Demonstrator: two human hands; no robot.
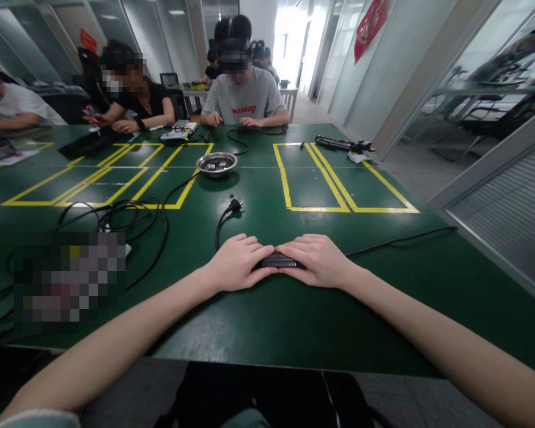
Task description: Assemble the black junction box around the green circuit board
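Note:
Between my two hands, low over the near part of the green table, is a black power adapter (280,260). My left hand (239,263) closes round its left end, with the thumb on the near side and the fingers over the top. Round the right end my right hand (314,260) has the same hold. The fingertips of both hands meet above it and cover most of it. A black power cord with a plug (235,206) curves out beyond my left hand. From beside my right hand a thin black cable (401,241) runs off to the right.
A metal bowl (216,165) holds small metal parts. Tangled black cables (116,217) and a blurred-out object (71,279) lie at left. Yellow tape (320,210) marks rectangles on the green table (232,333). Black tool-like parts (342,144) lie at far right. Several people sit across the table.

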